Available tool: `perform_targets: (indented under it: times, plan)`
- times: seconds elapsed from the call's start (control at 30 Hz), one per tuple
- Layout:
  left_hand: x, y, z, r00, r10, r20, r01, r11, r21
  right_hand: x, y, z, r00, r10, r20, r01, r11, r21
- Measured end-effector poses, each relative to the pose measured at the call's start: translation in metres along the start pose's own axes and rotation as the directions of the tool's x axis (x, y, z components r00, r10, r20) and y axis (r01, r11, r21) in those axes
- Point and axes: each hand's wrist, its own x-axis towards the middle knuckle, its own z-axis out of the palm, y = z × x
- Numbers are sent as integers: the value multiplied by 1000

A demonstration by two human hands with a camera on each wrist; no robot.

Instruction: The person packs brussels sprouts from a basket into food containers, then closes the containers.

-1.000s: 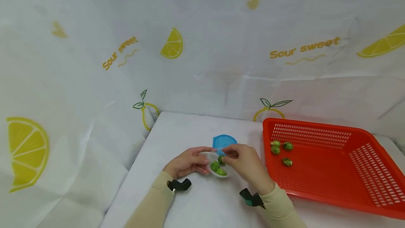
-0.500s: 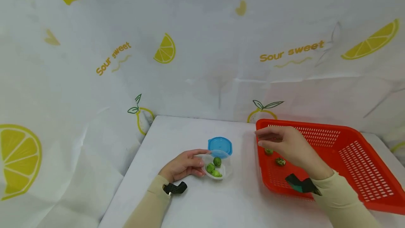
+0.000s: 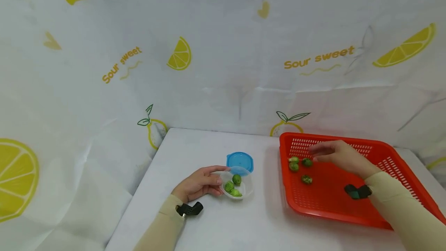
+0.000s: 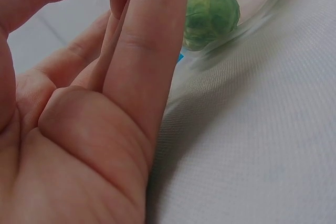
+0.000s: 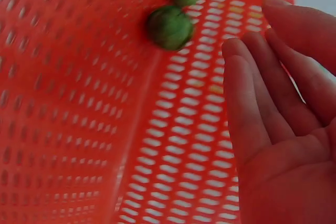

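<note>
My left hand (image 3: 199,184) grips the left side of a small clear plastic container (image 3: 248,189) on the table, thumb at its rim. Several Brussels sprouts (image 3: 237,179) sit in the container; the left wrist view shows one sprout (image 4: 211,16) through its clear wall. Just behind lies a blue plastic lid (image 3: 240,161). Over the red basket (image 3: 329,214) hovers my right hand (image 3: 343,159), holding nothing, its fingers loosely extended. Nearest to it is a Brussels sprout (image 3: 307,162) in the basket, also seen as a dark green sprout (image 5: 170,28) in the right wrist view.
More sprouts (image 3: 294,166) lie in the basket's left part, with another sprout (image 3: 306,179) nearer its front. The basket's perforated walls rise around them on the right of the white table (image 3: 223,227). A lemon-print cloth (image 3: 223,100) hangs behind the table.
My right hand has let go of a Brussels sprout in the container and moved right over the basket. The left hand keeps holding the container. The head view has shifted slightly.
</note>
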Motion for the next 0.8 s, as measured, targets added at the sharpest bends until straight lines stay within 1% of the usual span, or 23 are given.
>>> perform_targets:
  times: [0.13, 0.23, 0.4, 0.63, 0.8]
  plan:
    - [-3, -1, 1, 1000, 1, 2, -1, 1000, -11, 12, 17, 5, 1000, -13, 13, 13, 1000, 5]
    - [-2, -1, 3, 1000, 8, 12, -8, 1000, -13, 17, 24, 6, 1000, 0, 12, 0, 1000, -14]
    - [1, 1, 2, 1000, 9, 20, -9, 1000, -19, 23, 26, 4, 1000, 10, 26, -9, 1000, -27]
    - [0, 4, 3, 1000, 6, 27, -5, 1000, -22, 27, 29, 7, 998, 29, 64, -30, 1000, 10]
    - [-1, 2, 2, 1000, 2, 23, -1, 1000, -24, 31, 31, 12, 998, 11, 70, -12, 1000, 7]
